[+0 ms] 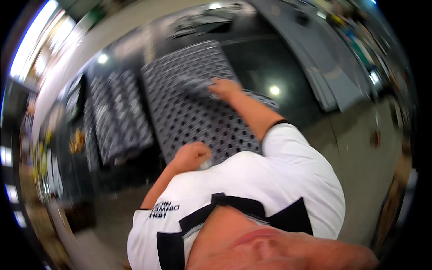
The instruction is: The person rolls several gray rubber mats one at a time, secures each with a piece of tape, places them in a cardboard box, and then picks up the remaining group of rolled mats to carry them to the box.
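A grey sheet patterned with rows of dark holes (180,119) lies on the dark shiny table (256,58) in front of me. My right hand (225,88) reaches over its middle, closed on a grey flap-like piece (193,85). Blur hides whether that piece is separate or a raised part of the sheet. Close to my body, at the sheet's near edge, my left hand (192,156) is curled closed. Something small and whitish (205,164) shows under its fingers, too blurred to name.
Left of the sheet rests a pile of similar grey patterned pieces (119,117), with a small orange-yellow object (77,141) beyond it. Crumpled dark grey material (204,22) lies at the far edge. Large flat grey panels (315,54) stand along the right.
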A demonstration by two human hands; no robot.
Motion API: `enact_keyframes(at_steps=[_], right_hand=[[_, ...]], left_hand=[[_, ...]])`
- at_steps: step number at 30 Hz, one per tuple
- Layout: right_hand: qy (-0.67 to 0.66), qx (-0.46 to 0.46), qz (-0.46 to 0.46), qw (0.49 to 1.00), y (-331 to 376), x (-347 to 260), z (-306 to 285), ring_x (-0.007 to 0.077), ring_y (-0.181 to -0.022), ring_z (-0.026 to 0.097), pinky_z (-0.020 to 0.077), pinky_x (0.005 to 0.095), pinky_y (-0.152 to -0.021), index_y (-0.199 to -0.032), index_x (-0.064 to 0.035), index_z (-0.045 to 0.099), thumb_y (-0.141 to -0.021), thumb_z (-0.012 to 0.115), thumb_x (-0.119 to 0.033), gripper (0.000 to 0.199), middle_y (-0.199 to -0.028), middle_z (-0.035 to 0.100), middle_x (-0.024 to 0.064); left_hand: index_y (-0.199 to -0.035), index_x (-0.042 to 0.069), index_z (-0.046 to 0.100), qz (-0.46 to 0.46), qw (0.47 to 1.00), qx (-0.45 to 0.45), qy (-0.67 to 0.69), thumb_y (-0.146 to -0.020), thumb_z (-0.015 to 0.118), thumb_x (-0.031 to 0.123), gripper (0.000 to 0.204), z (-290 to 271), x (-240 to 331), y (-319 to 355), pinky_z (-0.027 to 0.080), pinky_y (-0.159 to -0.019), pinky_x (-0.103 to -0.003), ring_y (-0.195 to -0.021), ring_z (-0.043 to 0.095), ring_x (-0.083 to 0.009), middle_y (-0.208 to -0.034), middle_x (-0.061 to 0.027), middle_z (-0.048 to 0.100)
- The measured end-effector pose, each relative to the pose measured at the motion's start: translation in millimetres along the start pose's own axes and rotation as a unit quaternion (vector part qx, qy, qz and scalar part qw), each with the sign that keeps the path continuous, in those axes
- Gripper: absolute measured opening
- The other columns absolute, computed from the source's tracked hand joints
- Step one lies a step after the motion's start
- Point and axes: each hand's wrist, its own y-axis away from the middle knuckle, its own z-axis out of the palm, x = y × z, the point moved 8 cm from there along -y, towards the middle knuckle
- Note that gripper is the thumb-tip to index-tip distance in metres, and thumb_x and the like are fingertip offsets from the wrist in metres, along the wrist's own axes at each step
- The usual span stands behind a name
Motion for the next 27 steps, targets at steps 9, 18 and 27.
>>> enact_keyframes(at_steps=[9, 18, 27], right_hand=[[0.127, -0.085, -0.069, 0.986, 26.9, -71.5, 8.9, 0.0378, -0.116, 0.06, 0.0481, 0.0438, -0.098, -0.151, -0.0099, 0.029, -0.063, 0.087, -0.047, 0.111, -0.13, 0.057, 0.0206], [-0.565, -0.324, -0.078, 0.755, 4.0, -354.2, -0.3, 0.0229, -0.09, 0.069, 0.0573, 0.0403, -0.079, -0.117, 0.0013, 0.062, -0.08, 0.08, -0.034, 0.054, -0.104, 0.07, 0.0125], [-0.559, -0.157, -0.062, 0.812, -18.1, -578.8, 89.8, 0.0197, -0.054, 0.052, 0.041, 0.0418, -0.046, -0.084, -0.0011, 0.065, -0.079, 0.083, -0.037, 0.041, -0.069, 0.058, 0.0056]], left_hand=[[-0.084, 0.014, 0.072, -0.354, 0.823, 0.187, -0.402, -0.085, 0.067, 0.025, 0.012, -46.1, -143.1, 198.4, 0.047, -0.077, -0.042, -0.087, 0.065, -0.0228, -0.091, -0.001, 0.066], [-0.129, 0.012, 0.057, -0.249, 0.83, 0.32, -0.384, -0.079, 0.074, 0.022, 0.054, -64.4, -145.5, 226.0, 0.036, -0.107, -0.043, -0.113, 0.057, -0.0292, -0.136, -0.006, 0.057], [-0.136, 0.002, 0.051, 0.0, 0.612, 0.704, 0.36, -0.09, 0.073, 0.025, 0.057, -176.6, -160.2, 360.2, 0.049, -0.091, -0.033, -0.109, 0.059, -0.0142, -0.127, -0.012, 0.061]])
